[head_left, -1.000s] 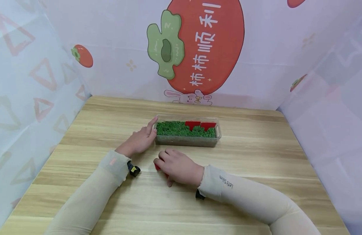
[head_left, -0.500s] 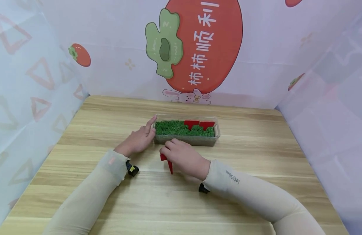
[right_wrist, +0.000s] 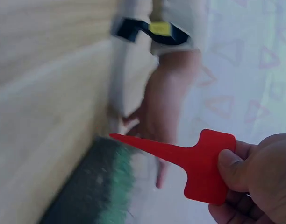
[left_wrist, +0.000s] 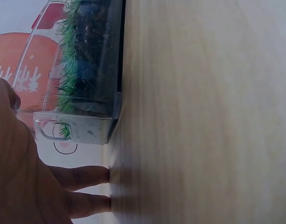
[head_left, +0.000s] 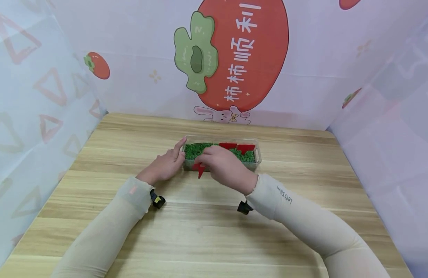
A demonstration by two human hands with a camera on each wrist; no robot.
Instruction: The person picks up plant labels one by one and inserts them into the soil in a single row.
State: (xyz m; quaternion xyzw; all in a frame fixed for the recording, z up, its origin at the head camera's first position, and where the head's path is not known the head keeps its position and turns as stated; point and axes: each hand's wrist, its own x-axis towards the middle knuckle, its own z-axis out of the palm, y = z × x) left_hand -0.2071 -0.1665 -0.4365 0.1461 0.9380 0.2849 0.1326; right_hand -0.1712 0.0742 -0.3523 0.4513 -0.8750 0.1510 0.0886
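In the head view my right hand (head_left: 225, 166) pinches a red T-shaped plant label (right_wrist: 206, 163) in front of the clear box (head_left: 259, 152). The right wrist view shows the thumb flat on the label's wide head, its pointed stake reaching away from the fingers. My left hand (head_left: 166, 164) is at the box's left end, fingers extended, the index finger along the rim. Two of its fingers (left_wrist: 89, 204) touch the tabletop in the left wrist view. Inside the box is green grass (head_left: 196, 148) over a dark layer. Two more red plant labels (head_left: 246, 148) stand in the grass at the right.
The box stands on a wood-grain table (head_left: 200, 239), toward the back. Behind it rises a printed backdrop (head_left: 141, 77) with persimmon pictures, and similar sheets close in both sides. Each wrist carries a small black camera mount (head_left: 158, 200).
My right hand has lifted the red plant label from the tabletop and carried it forward to the front of the box. The left hand has stayed at the box's left end.
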